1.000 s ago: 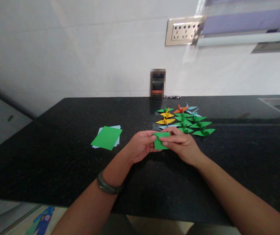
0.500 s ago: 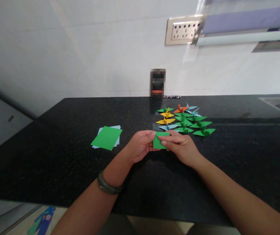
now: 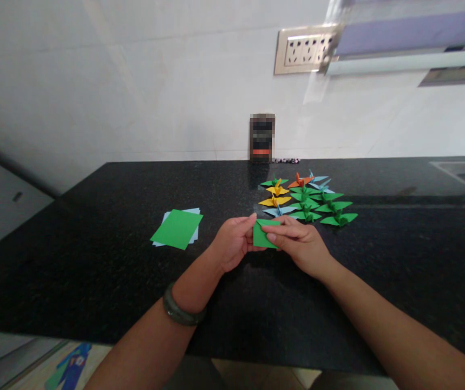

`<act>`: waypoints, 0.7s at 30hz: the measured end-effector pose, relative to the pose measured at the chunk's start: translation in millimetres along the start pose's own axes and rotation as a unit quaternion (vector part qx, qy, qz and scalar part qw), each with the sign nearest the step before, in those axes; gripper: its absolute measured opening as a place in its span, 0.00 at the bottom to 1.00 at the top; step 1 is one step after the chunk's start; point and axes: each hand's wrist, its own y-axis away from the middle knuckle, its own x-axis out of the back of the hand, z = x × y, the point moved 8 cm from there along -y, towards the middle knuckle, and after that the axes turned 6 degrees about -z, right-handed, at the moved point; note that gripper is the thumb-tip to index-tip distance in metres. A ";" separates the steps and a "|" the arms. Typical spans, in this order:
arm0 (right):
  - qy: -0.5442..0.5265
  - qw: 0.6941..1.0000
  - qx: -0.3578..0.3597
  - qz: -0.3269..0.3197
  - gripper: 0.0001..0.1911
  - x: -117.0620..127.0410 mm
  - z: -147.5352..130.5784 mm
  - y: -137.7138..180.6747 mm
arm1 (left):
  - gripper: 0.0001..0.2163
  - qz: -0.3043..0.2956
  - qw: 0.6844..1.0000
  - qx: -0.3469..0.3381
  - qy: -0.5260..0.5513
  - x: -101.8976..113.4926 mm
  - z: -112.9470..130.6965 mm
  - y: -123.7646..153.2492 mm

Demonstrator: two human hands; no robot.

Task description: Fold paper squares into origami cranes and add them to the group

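A small folded green paper (image 3: 261,237) is held above the near part of the counter, between my two hands. My right hand (image 3: 303,242) pinches its right side, thumb and forefinger on the near face. From the left, my left hand (image 3: 233,241) grips the edge; its thumb tip is at the upper left corner and its other fingers are partly hidden behind the paper. A diagonal fold line shows near the top. Just beyond my hands stand several folded paper cranes (image 3: 305,205) in green, yellow, orange and light blue.
Left of my hands, a green square sheet (image 3: 177,229) lies over light blue sheets (image 3: 195,235) on the black countertop (image 3: 94,260). A phone-like dark object (image 3: 262,138), blurred out, leans on the wall with a beaded strap (image 3: 287,161) beside it. A socket panel (image 3: 305,50) is on the wall.
My left thumb has shifted up slightly, to the paper's upper left corner, showing more of its left edge. My right hand keeps its pinch. The cranes and sheets have stayed put.
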 end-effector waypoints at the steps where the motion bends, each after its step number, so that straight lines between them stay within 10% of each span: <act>1: 0.002 1.000 -0.004 -0.002 0.09 -0.5 0.3 0.0 | 0.13 -0.005 1.000 -0.006 -0.007 -1.4 0.6 0.2; 21: 0.012 0.990 -0.106 0.091 0.20 1.3 20.9 3.1 | 0.15 0.137 0.955 -0.091 -0.248 9.2 7.7 5.2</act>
